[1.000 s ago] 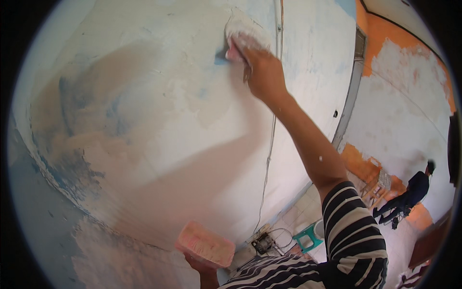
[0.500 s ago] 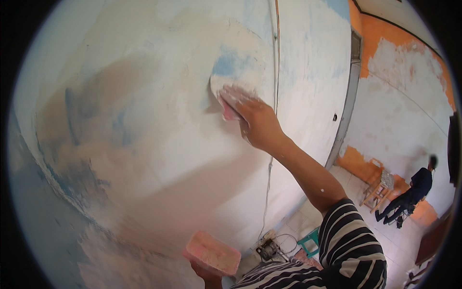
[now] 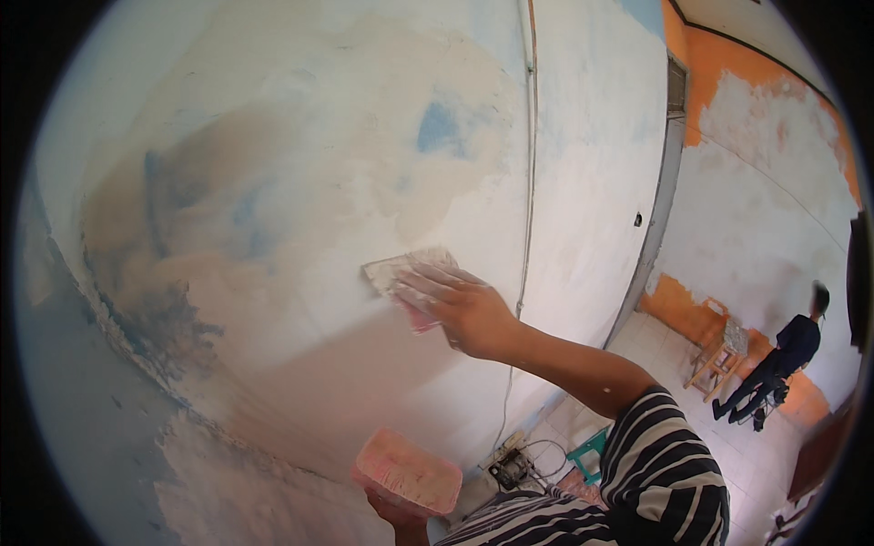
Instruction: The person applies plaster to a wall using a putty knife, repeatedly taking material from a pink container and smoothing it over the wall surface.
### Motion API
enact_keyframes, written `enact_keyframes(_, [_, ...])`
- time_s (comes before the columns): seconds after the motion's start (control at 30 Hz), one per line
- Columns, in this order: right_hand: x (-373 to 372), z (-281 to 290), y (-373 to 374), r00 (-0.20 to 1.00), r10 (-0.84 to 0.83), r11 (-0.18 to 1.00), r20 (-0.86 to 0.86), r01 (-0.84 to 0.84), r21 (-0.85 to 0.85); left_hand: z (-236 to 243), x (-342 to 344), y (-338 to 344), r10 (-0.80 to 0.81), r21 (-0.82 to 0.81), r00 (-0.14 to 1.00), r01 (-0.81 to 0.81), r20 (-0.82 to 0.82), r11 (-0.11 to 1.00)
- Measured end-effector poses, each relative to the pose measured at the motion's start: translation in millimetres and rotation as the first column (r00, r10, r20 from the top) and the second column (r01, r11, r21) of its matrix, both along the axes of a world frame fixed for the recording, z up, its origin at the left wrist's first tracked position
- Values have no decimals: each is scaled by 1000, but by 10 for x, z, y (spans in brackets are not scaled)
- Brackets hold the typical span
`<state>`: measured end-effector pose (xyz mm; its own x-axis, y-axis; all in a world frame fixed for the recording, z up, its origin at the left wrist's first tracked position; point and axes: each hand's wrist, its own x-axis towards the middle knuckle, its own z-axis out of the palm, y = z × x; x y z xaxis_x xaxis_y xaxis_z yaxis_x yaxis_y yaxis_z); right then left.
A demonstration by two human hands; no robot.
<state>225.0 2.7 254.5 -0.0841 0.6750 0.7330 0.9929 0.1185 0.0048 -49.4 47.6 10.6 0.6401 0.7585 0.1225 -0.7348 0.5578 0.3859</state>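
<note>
My right hand (image 3: 473, 314) is closed around a flat putty spreader (image 3: 405, 268), its pale, putty-coated blade lying against the wall. A bit of pink shows under the fingers. Around it the wall (image 3: 319, 227) is smeared with beige and white putty, and a blue patch (image 3: 441, 127) shows through above the hand. Low in front of me, my left hand (image 3: 391, 511) holds up a shallow pink tub (image 3: 410, 471) from below. Whitish putty covers the tub's top. Most of the left fingers are hidden beneath it.
A cable (image 3: 531, 182) runs down the wall right of my hand. Below stand a dark machine with a cord (image 3: 512, 469) and a green plastic stool (image 3: 590, 455). Farther right are a wooden stool (image 3: 719, 359) and a person in dark clothes (image 3: 790, 350) by an orange and white wall (image 3: 765, 200).
My right hand has swept the spreader downward along the wall, and the blue patch above looks smaller under fresh putty. The left hand and tub have hardly moved.
</note>
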Motion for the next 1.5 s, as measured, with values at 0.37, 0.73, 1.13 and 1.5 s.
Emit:
enact_keyframes(0.37, [482, 189, 310, 946, -312, 916, 83, 277, 290, -137, -41, 169, 8, 57, 1000, -9, 7, 998])
enact_keyframes(0.73, [1191, 1384, -1, 879, -457, 738, -136, 461, 493, -226, -39, 135, 1, -22, 1000, -1, -16, 1000])
enact_keyframes(1.13, [708, 1681, -323, 954, -150, 688, -260, 289, 666, -217, 38, 135, -62, 78, 993, 55, 99, 995])
enact_keyframes(1.5, [308, 236, -249, 988, -66, 928, -140, 112, 355, -110, 5, 98, -25, -31, 998, 27, 50, 999])
